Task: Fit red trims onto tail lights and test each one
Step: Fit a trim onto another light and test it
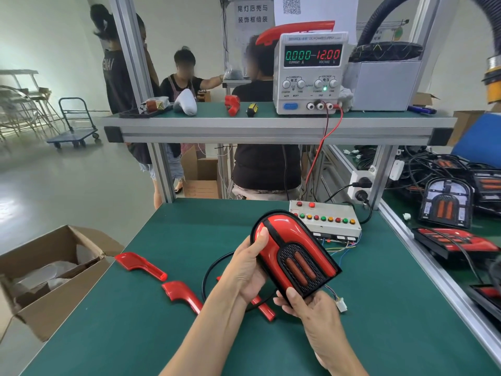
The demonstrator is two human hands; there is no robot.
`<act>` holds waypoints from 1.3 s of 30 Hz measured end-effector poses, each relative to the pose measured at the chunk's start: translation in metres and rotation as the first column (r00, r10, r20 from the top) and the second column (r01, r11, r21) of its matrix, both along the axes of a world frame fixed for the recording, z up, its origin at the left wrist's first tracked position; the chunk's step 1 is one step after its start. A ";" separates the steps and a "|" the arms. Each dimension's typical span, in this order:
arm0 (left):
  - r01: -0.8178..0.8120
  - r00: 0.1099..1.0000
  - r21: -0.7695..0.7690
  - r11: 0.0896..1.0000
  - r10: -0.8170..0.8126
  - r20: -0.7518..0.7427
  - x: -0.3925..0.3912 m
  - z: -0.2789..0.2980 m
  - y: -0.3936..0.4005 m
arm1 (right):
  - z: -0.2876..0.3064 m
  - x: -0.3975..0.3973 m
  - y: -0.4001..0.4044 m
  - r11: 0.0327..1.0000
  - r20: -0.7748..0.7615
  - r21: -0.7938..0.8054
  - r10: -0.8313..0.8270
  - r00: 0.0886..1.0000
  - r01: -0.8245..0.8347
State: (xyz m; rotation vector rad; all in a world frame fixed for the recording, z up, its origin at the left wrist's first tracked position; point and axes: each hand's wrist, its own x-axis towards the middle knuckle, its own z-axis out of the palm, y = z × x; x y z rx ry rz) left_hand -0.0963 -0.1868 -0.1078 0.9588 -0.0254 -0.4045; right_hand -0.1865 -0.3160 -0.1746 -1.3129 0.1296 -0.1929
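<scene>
- Tail light held up over the green bench, just in front of the test box; red trims look fitted on it.
- Left hand clamped on its left edge, thumb on top; right hand pinches the near corner.
- Its white plug dangles loose, w/ supply reading 0 A, so test prob. not done yet.
- Spare trims lie left of test box; more lights wait to its right.
</scene>
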 end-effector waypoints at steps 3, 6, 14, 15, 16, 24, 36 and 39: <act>0.007 1.000 -0.017 1.000 -0.007 0.000 0.000 -0.001 0.000 | 0.000 0.000 0.000 1.000 0.010 -0.007 0.010 1.000 -0.010; 0.004 1.000 -0.030 1.000 -0.004 -0.001 0.000 -0.001 0.001 | 0.000 0.000 0.000 1.000 0.011 -0.006 0.017 1.000 -0.017; -0.055 0.998 0.030 0.998 0.054 0.022 -0.003 0.001 -0.003 | -0.003 0.002 -0.001 1.000 0.004 -0.022 0.001 1.000 -0.001; -0.055 0.998 0.043 0.998 0.053 0.031 -0.003 0.001 -0.004 | -0.003 0.002 0.000 1.000 -0.002 -0.024 -0.004 1.000 0.004; -0.045 0.998 0.050 0.998 0.043 0.043 -0.003 0.000 -0.004 | -0.004 0.003 0.000 1.000 -0.005 -0.022 -0.009 1.000 0.009; 0.120 0.971 0.128 0.984 -0.143 0.189 -0.010 -0.010 0.013 | -0.004 0.003 -0.002 0.999 0.000 0.018 -0.038 0.999 0.038; 0.005 0.978 0.142 0.990 -0.035 0.208 -0.014 -0.014 0.004 | -0.001 -0.002 -0.003 0.998 -0.019 -0.006 -0.059 0.998 0.059; 0.025 0.979 0.112 0.993 -0.047 0.197 -0.017 -0.011 0.005 | -0.001 -0.003 -0.004 0.998 -0.018 0.001 -0.068 0.998 0.068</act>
